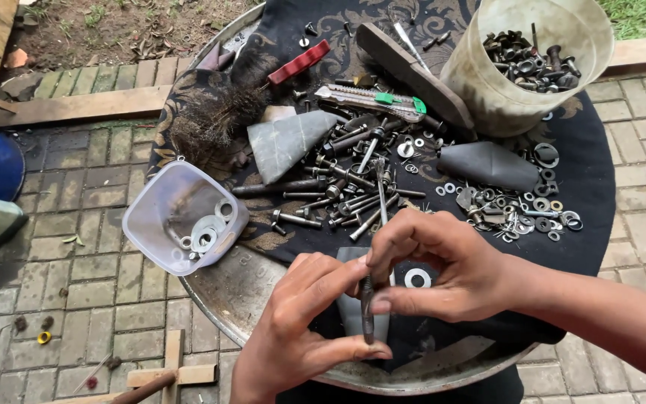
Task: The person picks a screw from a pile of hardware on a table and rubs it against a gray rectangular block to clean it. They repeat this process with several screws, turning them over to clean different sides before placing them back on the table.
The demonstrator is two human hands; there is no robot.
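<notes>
Head view, looking down, from largest thing to smallest:

- Round metal table point(226, 299), draped with a dark patterned cloth point(600, 150), stands on brick paving.
- Big pale bucket point(487, 82) at the far right of the table, part filled with nuts and bolts.
- Clear square tub point(151, 217) tilted at the left edge, with washers point(205, 232) inside.
- Dark wooden slat point(413, 71) lying just beside the bucket, a utility knife point(371, 102) near it.
- Grey folded scrap point(285, 142) and dark cone-shaped piece point(487, 164), with a heap of loose bolts point(353, 187) between them.
- Right hand point(443, 269) pinches the upper part of a long threaded bolt point(368, 307) between thumb and fingers, closed on it.
- Left hand point(300, 322) grips the same bolt lower down, thumb under its bottom end, fingers curled.
- The bolt stands nearly upright above the near edge of the table.
- Lone washer point(417, 278) lies on the cloth, just beside the right hand.
</notes>
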